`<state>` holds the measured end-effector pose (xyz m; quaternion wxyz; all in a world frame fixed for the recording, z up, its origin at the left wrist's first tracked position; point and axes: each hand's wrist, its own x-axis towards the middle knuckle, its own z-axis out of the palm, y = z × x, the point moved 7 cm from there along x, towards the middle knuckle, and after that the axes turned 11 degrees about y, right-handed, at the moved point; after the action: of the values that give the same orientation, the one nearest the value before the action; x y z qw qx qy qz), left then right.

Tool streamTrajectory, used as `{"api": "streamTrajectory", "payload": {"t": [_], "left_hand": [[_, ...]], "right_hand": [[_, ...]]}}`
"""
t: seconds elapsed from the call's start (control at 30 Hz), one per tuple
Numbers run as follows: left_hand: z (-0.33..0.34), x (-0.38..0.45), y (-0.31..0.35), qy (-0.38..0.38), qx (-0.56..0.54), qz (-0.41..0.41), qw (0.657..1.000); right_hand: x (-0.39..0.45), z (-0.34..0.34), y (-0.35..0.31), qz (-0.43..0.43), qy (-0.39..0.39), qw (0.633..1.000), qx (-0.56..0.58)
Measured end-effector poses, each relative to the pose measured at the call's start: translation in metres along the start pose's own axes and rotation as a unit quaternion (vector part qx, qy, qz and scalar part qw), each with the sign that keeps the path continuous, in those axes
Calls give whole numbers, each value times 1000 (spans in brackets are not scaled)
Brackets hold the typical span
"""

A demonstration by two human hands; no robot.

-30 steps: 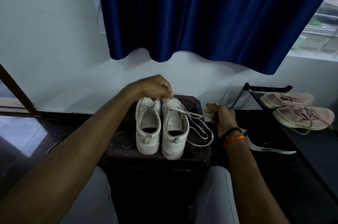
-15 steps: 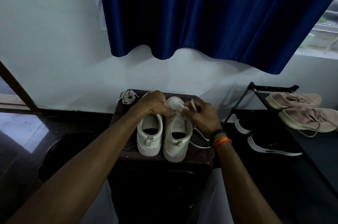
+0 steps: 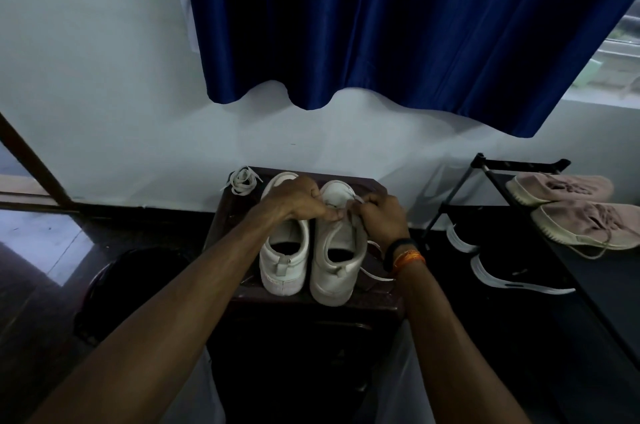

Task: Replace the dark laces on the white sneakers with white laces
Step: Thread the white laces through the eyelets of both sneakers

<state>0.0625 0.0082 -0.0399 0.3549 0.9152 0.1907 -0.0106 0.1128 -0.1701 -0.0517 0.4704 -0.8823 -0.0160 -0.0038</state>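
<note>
Now both hands have closed in over the tongue of the right sneaker (image 3: 332, 250), where a second ago the right hand (image 3: 382, 219) was out to the right drawing a long loop of the white lace (image 3: 375, 276) taut; the left hand (image 3: 296, 200) has its grip pinched at the eyelets and the right hand's grip is curled on the lace just beside it, knuckles nearly touching; by my reading the slack is pulled through and another eyelet is being threaded, so this shoe is partly laced; a loose tail of lace trails off its right side toward the near edge; the left sneaker (image 3: 284, 257) stands touching it, heels near, its lacing hidden by the hand; a coiled lace (image 3: 242, 181) lies at the far left corner of the dark surface (image 3: 377, 299); behind hangs a blue curtain (image 3: 398, 25) on a pale wall; right stands a shoe rack (image 3: 519, 167) with pink shoes (image 3: 571, 205) on top and black shoes (image 3: 512, 271) below.
</note>
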Motion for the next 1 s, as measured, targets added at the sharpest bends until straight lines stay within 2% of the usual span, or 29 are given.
{"api": "streamTrajectory", "payload": {"t": [0.17, 0.33, 0.43, 0.53, 0.6, 0.67, 0.73, 0.8, 0.87, 0.93, 1.0], "left_hand": [[2, 4, 0, -5, -2, -8, 1000], [3, 4, 2, -6, -19, -6, 1000], [5, 4, 10, -6, -51, 11, 999], [3, 2, 15, -9, -62, 17, 998], [-4, 4, 24, 15, -93, 34, 995], [-12, 4, 40, 29, -174, 48, 983], [-10, 3, 63, -29, -243, 44, 969], [-2, 0, 86, -129, -307, 24, 943], [-2, -3, 101, -187, -367, -2, 911], [-8, -2, 106, -194, -417, -41, 887], [-18, 4, 104, -174, -488, -84, 851]], "right_hand": [[-7, 0, 16, 116, -49, 970, 209], [8, -23, 41, 211, -4, 899, 383], [19, -52, 51, 210, 59, 898, 382], [25, -74, 44, 164, 96, 914, 358], [20, -81, 20, 87, 92, 940, 315], [13, -73, -11, 6, 35, 955, 293], [3, -60, -39, -63, -23, 963, 261], [-6, -45, -57, -126, -61, 968, 206], [-15, -33, -65, -189, -75, 970, 136], [-20, -27, -64, -222, -74, 969, 83], [-28, -23, -61, -222, -90, 967, 88]]}}
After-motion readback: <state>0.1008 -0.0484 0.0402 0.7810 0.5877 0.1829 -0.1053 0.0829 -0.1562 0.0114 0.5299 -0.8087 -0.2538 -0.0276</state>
